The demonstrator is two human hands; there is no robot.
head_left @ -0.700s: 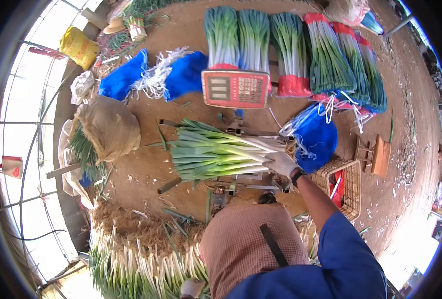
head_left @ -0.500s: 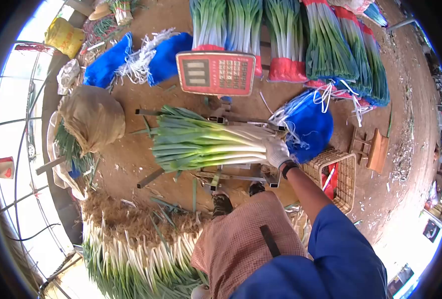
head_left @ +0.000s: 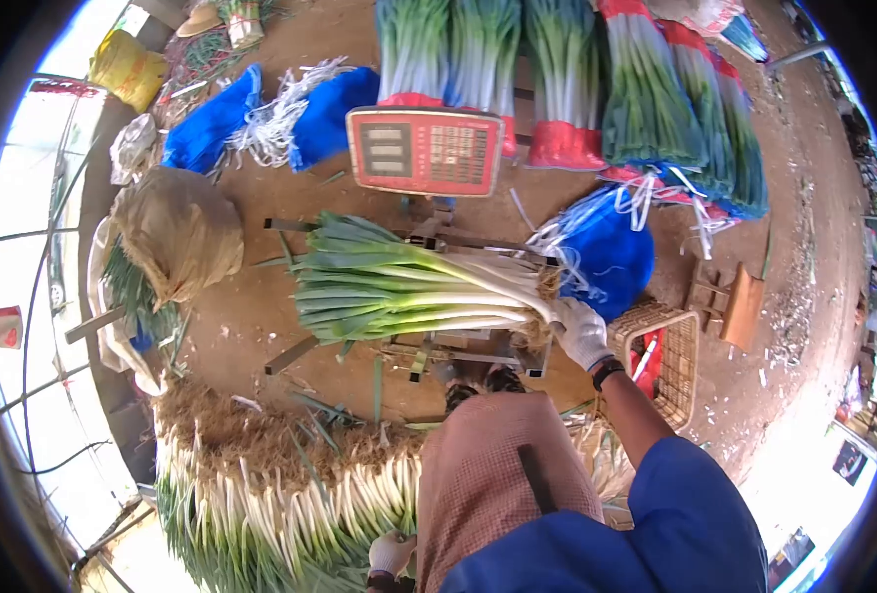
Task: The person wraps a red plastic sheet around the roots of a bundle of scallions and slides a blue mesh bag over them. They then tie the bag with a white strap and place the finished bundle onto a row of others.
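A bunch of leeks (head_left: 399, 287) lies across a metal weighing stand (head_left: 458, 354), leaves to the left and roots to the right. My right hand (head_left: 582, 334), in a white glove, is closed at the root end of one leek that slants over the bunch. Low in the view, my gloved left hand (head_left: 391, 551) is beside my apron, over the big pile of leeks (head_left: 290, 509). Its fingers look curled, and what they hold is hidden. Behind the bunch stands the scale's red display (head_left: 425, 151).
Bundled leeks in red wraps (head_left: 565, 143) stand along the back. Blue bags with white ties (head_left: 612, 247) lie right of the stand, near a wicker basket (head_left: 678, 395) and a small wooden stool (head_left: 743, 306). A tan sack (head_left: 181, 232) is at left.
My right hand has shifted right and down from over the bunch's roots, with one leek's end at its fingers. My left hand has come further into view at the bottom.
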